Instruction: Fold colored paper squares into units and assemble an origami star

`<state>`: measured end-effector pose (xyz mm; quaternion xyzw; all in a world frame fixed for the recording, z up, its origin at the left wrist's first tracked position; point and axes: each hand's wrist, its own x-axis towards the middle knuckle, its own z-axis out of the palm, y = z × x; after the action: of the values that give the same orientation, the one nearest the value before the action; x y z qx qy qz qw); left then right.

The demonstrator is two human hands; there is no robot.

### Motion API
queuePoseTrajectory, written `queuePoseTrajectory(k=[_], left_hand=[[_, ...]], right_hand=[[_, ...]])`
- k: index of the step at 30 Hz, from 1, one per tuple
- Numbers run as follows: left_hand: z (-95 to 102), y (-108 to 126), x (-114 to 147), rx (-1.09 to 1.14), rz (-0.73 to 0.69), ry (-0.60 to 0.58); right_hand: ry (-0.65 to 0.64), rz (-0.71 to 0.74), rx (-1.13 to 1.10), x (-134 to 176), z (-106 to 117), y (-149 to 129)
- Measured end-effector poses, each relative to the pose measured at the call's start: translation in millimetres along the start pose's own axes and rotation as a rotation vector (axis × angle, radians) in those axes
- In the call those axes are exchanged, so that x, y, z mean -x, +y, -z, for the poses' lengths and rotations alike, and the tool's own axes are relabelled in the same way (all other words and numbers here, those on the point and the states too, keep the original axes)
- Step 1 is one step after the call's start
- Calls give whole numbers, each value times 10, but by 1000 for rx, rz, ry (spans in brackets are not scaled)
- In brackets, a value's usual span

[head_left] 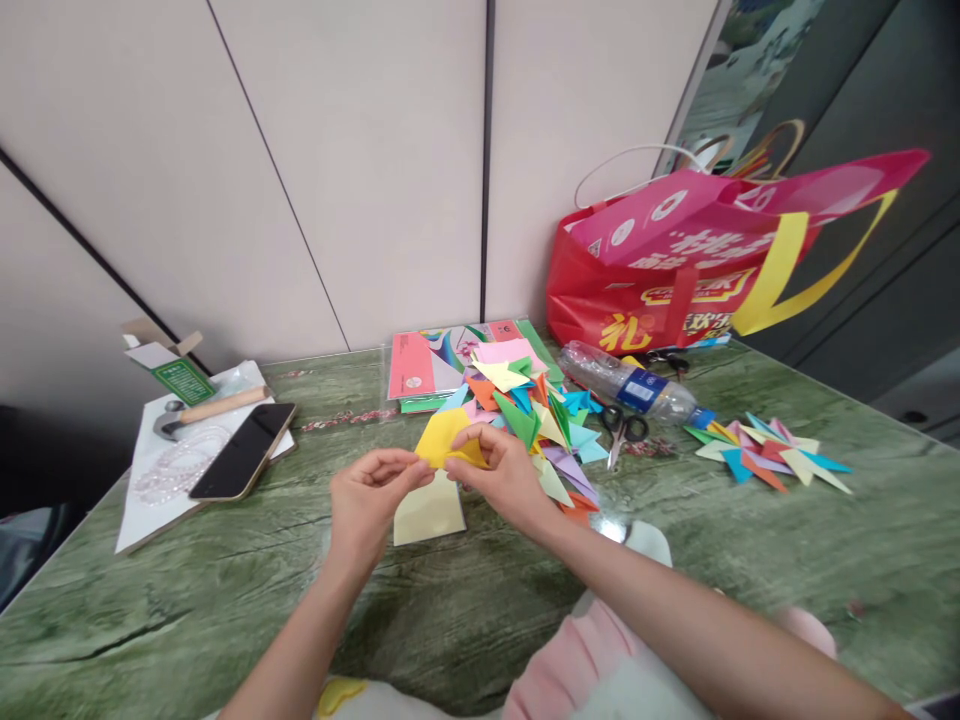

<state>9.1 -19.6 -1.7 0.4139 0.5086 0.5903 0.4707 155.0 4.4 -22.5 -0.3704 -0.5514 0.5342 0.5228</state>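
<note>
A partly folded sheet of yellow paper point(442, 434) is held up between my two hands above the table. My left hand point(375, 495) pinches its lower left edge between thumb and fingers. On the other side my right hand point(506, 475) grips a folded part of the same paper. Below them a pale yellow sheet point(429, 515) lies flat on the table. Just beyond my right hand is a heap of folded paper pieces point(555, 425) in many colours. How the yellow paper is creased behind my fingers is hidden.
Packs of coloured paper point(424, 360) lie behind the heap. To the right are scissors point(621, 430), a plastic bottle point(630, 385), a folded paper star point(772, 450) and a red bag point(652, 270). A phone point(244, 452), a hammer point(217, 405) and a small box point(176, 365) sit at left.
</note>
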Motion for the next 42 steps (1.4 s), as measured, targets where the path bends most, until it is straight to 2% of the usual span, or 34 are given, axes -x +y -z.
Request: queuePoseTrajectory(k=[5, 15, 20, 26, 36, 42], left_hand=[[9, -13, -2, -29, 13, -21], [23, 5, -13, 32, 54, -112], [25, 4, -8, 59, 49, -102], [30, -12, -16, 35, -27, -106], [25, -12, -5, 38, 0, -57], [29, -9, 1, 2, -35, -67]], right_hand=[[-2, -20, 35, -18, 18, 27], [46, -38, -61, -51, 29, 62], [38, -57, -83, -42, 29, 58], [31, -77, -112, -40, 27, 42], [33, -72, -125, -34, 24, 43], [30, -48, -87, -24, 14, 16]])
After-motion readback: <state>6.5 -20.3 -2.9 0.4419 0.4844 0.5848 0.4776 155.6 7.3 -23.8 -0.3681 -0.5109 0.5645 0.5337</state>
